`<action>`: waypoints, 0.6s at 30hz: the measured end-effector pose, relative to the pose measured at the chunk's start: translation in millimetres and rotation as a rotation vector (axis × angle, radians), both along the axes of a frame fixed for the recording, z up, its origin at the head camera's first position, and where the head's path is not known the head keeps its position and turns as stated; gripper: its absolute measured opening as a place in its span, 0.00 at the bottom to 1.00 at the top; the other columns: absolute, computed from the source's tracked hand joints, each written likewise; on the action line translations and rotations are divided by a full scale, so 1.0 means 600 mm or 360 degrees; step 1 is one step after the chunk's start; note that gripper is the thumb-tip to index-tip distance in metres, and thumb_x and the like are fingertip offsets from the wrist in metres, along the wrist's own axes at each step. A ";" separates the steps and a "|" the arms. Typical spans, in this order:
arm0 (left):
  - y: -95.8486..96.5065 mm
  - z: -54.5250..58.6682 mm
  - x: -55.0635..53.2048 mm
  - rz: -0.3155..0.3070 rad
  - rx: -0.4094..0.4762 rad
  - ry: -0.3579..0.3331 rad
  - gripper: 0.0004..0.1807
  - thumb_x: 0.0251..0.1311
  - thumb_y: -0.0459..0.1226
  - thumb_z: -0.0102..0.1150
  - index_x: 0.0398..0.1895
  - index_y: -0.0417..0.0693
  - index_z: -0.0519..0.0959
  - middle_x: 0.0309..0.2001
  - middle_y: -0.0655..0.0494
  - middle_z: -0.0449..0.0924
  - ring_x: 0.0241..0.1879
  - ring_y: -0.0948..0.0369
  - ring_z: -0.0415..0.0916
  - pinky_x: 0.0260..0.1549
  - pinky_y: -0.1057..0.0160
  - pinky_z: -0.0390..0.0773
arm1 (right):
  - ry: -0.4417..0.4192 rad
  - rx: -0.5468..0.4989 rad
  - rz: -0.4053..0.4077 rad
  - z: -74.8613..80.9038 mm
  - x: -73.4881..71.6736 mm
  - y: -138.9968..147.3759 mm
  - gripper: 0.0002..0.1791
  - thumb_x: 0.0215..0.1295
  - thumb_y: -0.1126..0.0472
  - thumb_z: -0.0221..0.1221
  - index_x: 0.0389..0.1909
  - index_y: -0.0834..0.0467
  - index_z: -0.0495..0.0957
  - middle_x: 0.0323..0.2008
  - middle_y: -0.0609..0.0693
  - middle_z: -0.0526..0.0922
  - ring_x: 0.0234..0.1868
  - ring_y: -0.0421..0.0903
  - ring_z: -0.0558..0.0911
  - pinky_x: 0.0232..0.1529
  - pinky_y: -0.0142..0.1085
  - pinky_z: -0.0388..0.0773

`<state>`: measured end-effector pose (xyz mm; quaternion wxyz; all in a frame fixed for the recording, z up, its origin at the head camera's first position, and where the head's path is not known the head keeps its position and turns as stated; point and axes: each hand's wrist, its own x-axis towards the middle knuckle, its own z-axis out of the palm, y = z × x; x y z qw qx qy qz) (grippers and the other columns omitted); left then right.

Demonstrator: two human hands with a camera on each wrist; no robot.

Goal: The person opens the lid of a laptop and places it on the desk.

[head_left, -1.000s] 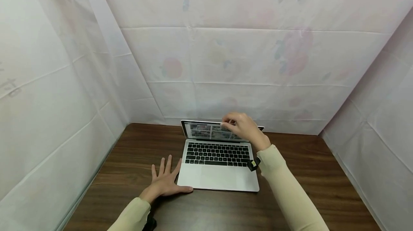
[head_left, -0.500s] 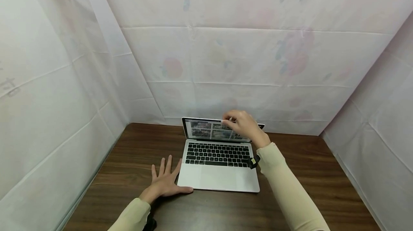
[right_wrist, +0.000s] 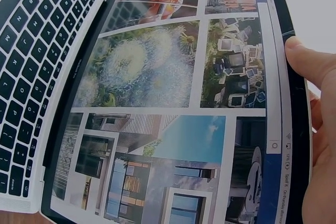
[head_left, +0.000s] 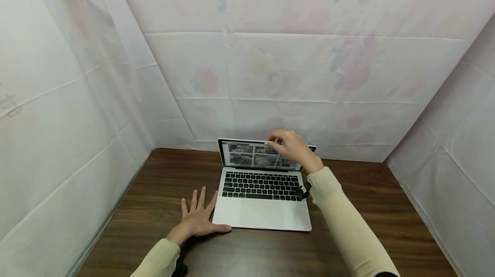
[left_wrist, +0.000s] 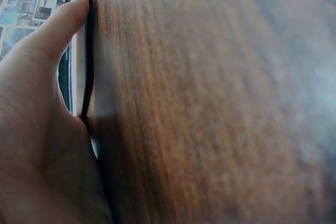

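A silver laptop (head_left: 263, 217) stands unfolded on the wooden table, its black keyboard (head_left: 259, 184) facing up. Its lid (head_left: 241, 152) is tilted up at the back, and the lit screen (right_wrist: 152, 72) shows a grid of pictures. My right hand (head_left: 291, 146) pinches the lid's top edge, thumb (right_wrist: 304, 59) on the screen-side bezel and fingers behind, partly hidden. Beside the laptop's front left corner, my left hand (head_left: 198, 220) lies with fingers spread on the table. Its thumb (left_wrist: 65, 19) rests along the front edge of the base.
The dark wooden table (head_left: 151, 199) extends to both sides of the laptop. A pale printed cloth (head_left: 247, 66) hangs just behind the lid, and more cloth encloses the left and right sides.
My right hand has moved slightly up and back with the lid, which is now tilted further open, so more of the screen shows. The left hand has stayed in place.
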<state>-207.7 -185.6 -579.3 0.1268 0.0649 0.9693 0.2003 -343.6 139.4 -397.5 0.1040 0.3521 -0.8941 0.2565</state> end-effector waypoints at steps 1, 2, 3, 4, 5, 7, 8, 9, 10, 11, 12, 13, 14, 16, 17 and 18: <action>-0.001 -0.004 -0.001 0.0001 -0.0001 0.0010 0.75 0.35 0.85 0.57 0.85 0.62 0.44 0.84 0.40 0.27 0.81 0.35 0.25 0.67 0.26 0.13 | -0.0003 -0.0007 0.0002 0.000 0.000 0.000 0.10 0.75 0.54 0.61 0.48 0.54 0.86 0.42 0.50 0.88 0.40 0.46 0.86 0.44 0.44 0.84; -0.002 -0.009 -0.001 0.0000 0.0000 0.0025 0.75 0.36 0.85 0.57 0.85 0.62 0.44 0.84 0.39 0.28 0.81 0.34 0.25 0.66 0.26 0.13 | -0.0009 -0.0016 0.0003 0.000 -0.001 0.000 0.09 0.75 0.55 0.62 0.48 0.54 0.86 0.42 0.50 0.88 0.40 0.46 0.86 0.43 0.44 0.84; -0.003 -0.012 -0.002 0.0003 -0.0010 0.0029 0.75 0.35 0.85 0.56 0.85 0.63 0.43 0.84 0.40 0.27 0.81 0.35 0.25 0.66 0.26 0.13 | -0.0020 -0.0029 0.0003 0.001 -0.002 0.000 0.09 0.74 0.55 0.62 0.47 0.54 0.86 0.42 0.50 0.88 0.40 0.47 0.86 0.43 0.44 0.84; -0.003 -0.014 -0.002 0.0006 -0.0015 0.0035 0.75 0.34 0.86 0.56 0.85 0.63 0.43 0.84 0.41 0.27 0.81 0.35 0.25 0.67 0.27 0.13 | -0.0036 -0.0044 0.0002 0.001 -0.002 -0.001 0.08 0.74 0.55 0.62 0.46 0.53 0.86 0.42 0.51 0.88 0.41 0.48 0.87 0.43 0.45 0.84; -0.003 -0.015 -0.001 0.0004 -0.0009 0.0050 0.75 0.34 0.86 0.56 0.85 0.63 0.44 0.84 0.40 0.28 0.81 0.35 0.25 0.67 0.26 0.13 | -0.0056 -0.0058 -0.0002 0.001 -0.003 -0.001 0.08 0.74 0.55 0.63 0.46 0.53 0.86 0.42 0.50 0.88 0.41 0.49 0.87 0.42 0.45 0.84; -0.003 -0.013 0.001 0.0001 0.0009 0.0058 0.75 0.34 0.86 0.55 0.85 0.64 0.43 0.84 0.40 0.27 0.81 0.34 0.25 0.66 0.26 0.13 | -0.0088 -0.0083 -0.0011 0.001 -0.005 -0.001 0.07 0.73 0.56 0.63 0.45 0.53 0.86 0.42 0.51 0.88 0.41 0.50 0.87 0.41 0.44 0.85; -0.002 -0.010 0.002 0.0001 0.0020 0.0053 0.75 0.34 0.86 0.56 0.85 0.64 0.43 0.84 0.40 0.27 0.81 0.34 0.25 0.66 0.26 0.13 | -0.0101 -0.0089 -0.0019 0.001 -0.005 -0.001 0.07 0.73 0.56 0.63 0.45 0.52 0.86 0.42 0.51 0.88 0.41 0.50 0.87 0.41 0.44 0.85; -0.001 -0.007 0.004 0.0001 0.0016 0.0040 0.75 0.34 0.86 0.55 0.85 0.64 0.43 0.84 0.41 0.26 0.81 0.35 0.24 0.67 0.26 0.13 | -0.0113 -0.0097 -0.0024 0.001 -0.006 -0.002 0.06 0.72 0.56 0.64 0.45 0.52 0.86 0.42 0.51 0.88 0.41 0.50 0.87 0.41 0.44 0.85; 0.000 -0.004 0.006 0.0000 0.0021 0.0033 0.75 0.34 0.86 0.55 0.85 0.64 0.43 0.84 0.41 0.26 0.81 0.35 0.24 0.67 0.26 0.13 | -0.0116 -0.0097 -0.0030 0.001 -0.006 -0.002 0.06 0.72 0.56 0.64 0.45 0.52 0.86 0.42 0.51 0.88 0.42 0.50 0.87 0.42 0.44 0.85; 0.001 0.000 0.007 0.0000 0.0032 0.0029 0.75 0.35 0.86 0.56 0.85 0.63 0.43 0.84 0.40 0.27 0.81 0.34 0.24 0.67 0.26 0.14 | -0.0117 -0.0094 -0.0037 0.001 -0.007 -0.002 0.07 0.72 0.56 0.64 0.45 0.52 0.85 0.42 0.51 0.88 0.42 0.50 0.87 0.42 0.44 0.85; 0.002 0.004 0.009 0.0001 0.0035 0.0021 0.75 0.35 0.85 0.56 0.85 0.62 0.44 0.84 0.40 0.27 0.81 0.34 0.25 0.67 0.25 0.14 | -0.0114 -0.0092 -0.0041 0.001 -0.007 -0.002 0.07 0.72 0.56 0.64 0.45 0.52 0.85 0.43 0.51 0.88 0.42 0.50 0.87 0.42 0.44 0.85; 0.002 0.006 0.010 0.0002 0.0027 0.0014 0.75 0.35 0.85 0.56 0.85 0.62 0.44 0.84 0.40 0.27 0.81 0.35 0.25 0.67 0.26 0.14 | -0.0113 -0.0091 -0.0043 0.002 -0.007 -0.002 0.07 0.72 0.56 0.64 0.45 0.52 0.85 0.43 0.51 0.88 0.42 0.50 0.87 0.43 0.45 0.85; 0.002 0.008 0.010 0.0001 0.0035 0.0014 0.75 0.35 0.85 0.57 0.85 0.61 0.45 0.84 0.39 0.28 0.81 0.34 0.25 0.67 0.25 0.14 | -0.0116 -0.0091 -0.0046 0.002 -0.008 -0.002 0.07 0.72 0.56 0.64 0.45 0.52 0.85 0.43 0.51 0.88 0.42 0.50 0.87 0.43 0.45 0.85; 0.002 0.011 0.010 0.0003 0.0040 0.0013 0.75 0.35 0.84 0.58 0.85 0.60 0.46 0.84 0.39 0.29 0.81 0.34 0.26 0.66 0.25 0.14 | -0.0123 -0.0092 -0.0048 0.003 -0.009 -0.003 0.07 0.72 0.56 0.64 0.46 0.52 0.85 0.43 0.50 0.88 0.42 0.49 0.87 0.43 0.45 0.85; 0.002 0.010 0.009 0.0005 0.0038 0.0017 0.75 0.35 0.84 0.58 0.85 0.60 0.46 0.84 0.39 0.29 0.81 0.34 0.26 0.66 0.25 0.14 | -0.0122 -0.0089 -0.0052 0.003 -0.010 -0.003 0.07 0.72 0.56 0.64 0.46 0.52 0.85 0.43 0.50 0.88 0.42 0.48 0.87 0.43 0.44 0.85; 0.002 0.007 0.007 0.0006 0.0029 0.0015 0.75 0.35 0.85 0.57 0.85 0.60 0.45 0.84 0.39 0.28 0.81 0.34 0.25 0.67 0.26 0.14 | -0.0118 -0.0087 -0.0056 0.004 -0.011 -0.003 0.07 0.72 0.56 0.64 0.46 0.52 0.85 0.43 0.50 0.88 0.42 0.48 0.87 0.43 0.44 0.85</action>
